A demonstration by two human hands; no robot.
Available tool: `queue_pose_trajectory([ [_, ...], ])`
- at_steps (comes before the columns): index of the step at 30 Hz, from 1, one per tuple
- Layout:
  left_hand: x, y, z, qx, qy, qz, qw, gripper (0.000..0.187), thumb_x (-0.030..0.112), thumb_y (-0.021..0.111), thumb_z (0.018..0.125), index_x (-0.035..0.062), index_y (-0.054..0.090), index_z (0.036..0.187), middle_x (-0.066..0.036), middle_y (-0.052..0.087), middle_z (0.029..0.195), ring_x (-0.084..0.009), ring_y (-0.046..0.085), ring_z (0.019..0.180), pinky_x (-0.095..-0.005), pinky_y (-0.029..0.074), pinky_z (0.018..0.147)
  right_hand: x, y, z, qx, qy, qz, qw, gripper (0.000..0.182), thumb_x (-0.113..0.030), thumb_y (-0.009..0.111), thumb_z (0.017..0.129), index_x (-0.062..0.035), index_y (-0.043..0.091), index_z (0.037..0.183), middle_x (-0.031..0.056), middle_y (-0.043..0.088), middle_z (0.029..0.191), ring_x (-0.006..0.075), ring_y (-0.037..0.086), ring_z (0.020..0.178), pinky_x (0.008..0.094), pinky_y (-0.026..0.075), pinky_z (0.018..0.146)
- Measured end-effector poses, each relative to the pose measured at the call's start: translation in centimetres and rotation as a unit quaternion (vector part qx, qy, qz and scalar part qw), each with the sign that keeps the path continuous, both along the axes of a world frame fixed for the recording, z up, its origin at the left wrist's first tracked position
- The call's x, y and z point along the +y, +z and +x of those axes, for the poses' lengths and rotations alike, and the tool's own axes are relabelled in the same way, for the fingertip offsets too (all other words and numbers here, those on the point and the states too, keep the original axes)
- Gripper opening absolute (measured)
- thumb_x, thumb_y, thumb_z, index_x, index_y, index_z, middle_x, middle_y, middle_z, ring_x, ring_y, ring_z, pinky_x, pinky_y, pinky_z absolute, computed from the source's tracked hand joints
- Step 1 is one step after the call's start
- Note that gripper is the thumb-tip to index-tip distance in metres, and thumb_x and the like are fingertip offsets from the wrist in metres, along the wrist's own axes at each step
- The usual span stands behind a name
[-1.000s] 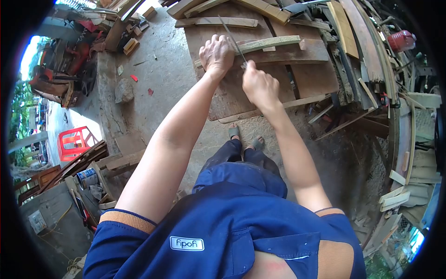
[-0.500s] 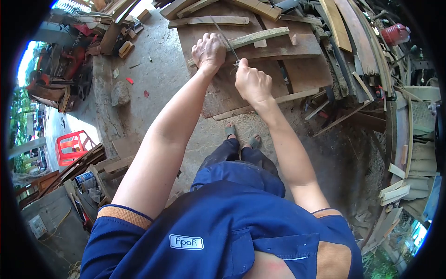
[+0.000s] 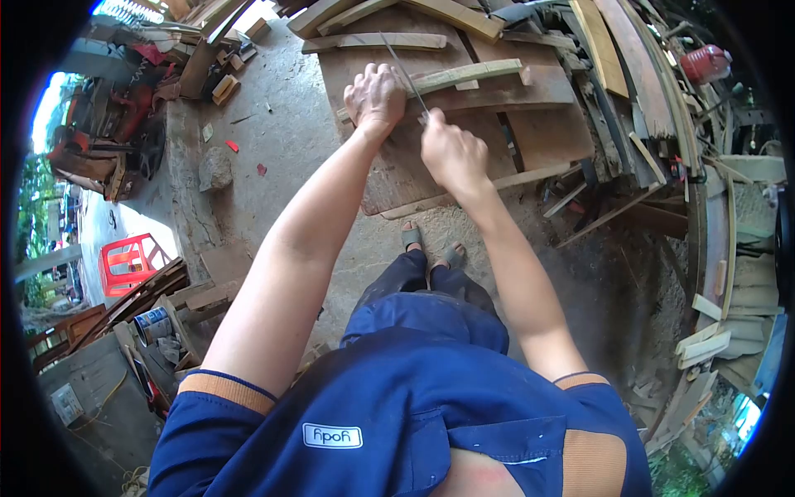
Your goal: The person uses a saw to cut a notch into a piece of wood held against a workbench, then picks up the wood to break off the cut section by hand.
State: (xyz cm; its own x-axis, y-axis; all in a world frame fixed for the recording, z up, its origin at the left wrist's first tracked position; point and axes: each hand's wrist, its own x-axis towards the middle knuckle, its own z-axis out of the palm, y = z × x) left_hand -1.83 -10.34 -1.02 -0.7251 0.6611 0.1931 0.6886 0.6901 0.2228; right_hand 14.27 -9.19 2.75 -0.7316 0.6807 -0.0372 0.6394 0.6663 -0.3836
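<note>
A long, slightly curved wooden strip (image 3: 464, 74) lies across a low wooden work surface (image 3: 389, 182). My left hand (image 3: 375, 98) presses on the strip near its left end, with the fingers curled over it. A thin, narrow tool (image 3: 403, 73), a blade or file, crosses the strip just right of that hand. My right hand (image 3: 453, 151) is closed round the near end of the tool; its handle is hidden in the fist.
More curved wood pieces (image 3: 381, 41) lie at the back of the surface. Stacked boards (image 3: 600, 50) stand at the right, near a red container (image 3: 705, 63). At the left are a red plastic chair (image 3: 132, 263), a can (image 3: 152, 325) and a stone (image 3: 215, 169).
The strip and work surface appear slightly lower and further right in view. My right hand and the tool have shifted slightly; my left hand stays on the strip.
</note>
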Motion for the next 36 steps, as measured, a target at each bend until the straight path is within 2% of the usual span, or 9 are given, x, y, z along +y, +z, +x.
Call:
queue_pose_trajectory([
  [4,-0.3,-0.1,-0.2,-0.001,0.005,0.004,1.000,0.034,0.032,0.042,0.097,0.0110,0.068,0.099,-0.009,0.065,0.108,-0.0283,0.062,0.104,-0.0431,0.044,0.089,-2.0,1.3,2.8,-0.076,0.009,-0.043,0.996,0.017,-0.014,0.042,0.092,-0.0029,0.054,0.097,0.0220,0.070,0.078,0.0363,0.071,0.079,0.0490,0.056,0.069],
  [10,0.0,0.3,0.0,-0.008,-0.001,-0.007,1.000,0.033,0.031,0.042,0.096,0.0111,0.068,0.097,-0.009,0.065,0.106,-0.0281,0.061,0.102,-0.0438,0.044,0.088,1.6,-0.3,-2.8,-0.004,0.007,0.004,1.000,0.017,-0.015,0.043,0.092,-0.0024,0.054,0.096,0.0218,0.070,0.079,0.0374,0.071,0.077,0.0490,0.056,0.070],
  [12,-0.1,0.4,0.1,-0.017,-0.001,-0.012,1.000,0.036,0.034,0.039,0.098,0.0109,0.068,0.099,-0.010,0.065,0.109,-0.0294,0.062,0.104,-0.0460,0.045,0.089,0.7,-0.4,-1.6,0.015,0.005,-0.013,1.000,0.021,-0.019,0.041,0.094,-0.0025,0.052,0.101,0.0257,0.068,0.080,0.0428,0.068,0.079,0.0549,0.053,0.072],
  [13,-0.1,0.1,0.0,-0.004,-0.001,0.001,1.000,0.036,0.034,0.040,0.098,0.0110,0.067,0.099,-0.010,0.065,0.108,-0.0291,0.062,0.104,-0.0458,0.045,0.089,-0.3,0.4,-0.2,-0.004,0.006,0.014,1.000,0.018,-0.016,0.042,0.092,-0.0033,0.053,0.099,0.0224,0.070,0.078,0.0385,0.070,0.077,0.0504,0.055,0.070],
  [16,-0.3,-0.2,-0.2,-0.004,0.009,0.024,1.000,0.035,0.033,0.040,0.098,0.0107,0.067,0.097,-0.010,0.065,0.107,-0.0290,0.062,0.103,-0.0456,0.046,0.088,-1.9,0.9,2.4,-0.060,0.008,-0.026,0.998,0.019,-0.017,0.042,0.093,-0.0037,0.053,0.100,0.0227,0.069,0.078,0.0392,0.070,0.076,0.0512,0.055,0.069],
  [21,-0.2,0.1,0.1,-0.001,-0.008,0.004,1.000,0.035,0.032,0.040,0.098,0.0109,0.067,0.096,-0.009,0.065,0.105,-0.0295,0.063,0.101,-0.0454,0.046,0.086,1.5,-0.1,-2.5,-0.008,0.010,-0.005,1.000,0.020,-0.017,0.042,0.093,-0.0030,0.054,0.099,0.0225,0.069,0.078,0.0380,0.070,0.076,0.0501,0.055,0.068],
  [25,-0.1,-0.6,-0.1,0.012,-0.004,0.018,1.000,0.034,0.032,0.041,0.097,0.0112,0.068,0.097,-0.009,0.065,0.105,-0.0296,0.063,0.100,-0.0452,0.046,0.086,-0.6,0.1,-0.1,-0.004,0.013,0.041,0.999,0.018,-0.017,0.042,0.094,-0.0041,0.052,0.099,0.0219,0.069,0.077,0.0374,0.070,0.075,0.0490,0.056,0.066],
  [31,-0.3,0.2,0.1,-0.011,0.006,0.027,1.000,0.034,0.033,0.042,0.096,0.0112,0.068,0.096,-0.009,0.065,0.105,-0.0286,0.063,0.101,-0.0451,0.045,0.087,-3.9,4.6,9.8,-0.050,0.007,-0.101,0.994,0.023,-0.021,0.042,0.097,-0.0009,0.051,0.103,0.0257,0.066,0.075,0.0434,0.066,0.075,0.0545,0.051,0.068],
  [36,-0.4,0.2,0.3,-0.018,0.000,0.039,0.999,0.033,0.031,0.042,0.096,0.0112,0.068,0.095,-0.009,0.065,0.105,-0.0280,0.062,0.100,-0.0439,0.044,0.087,-3.5,8.6,14.2,0.050,-0.084,-0.186,0.978,0.035,-0.030,0.040,0.102,0.0015,0.052,0.110,0.0273,0.066,0.083,0.0468,0.064,0.083,0.0556,0.048,0.071],
])
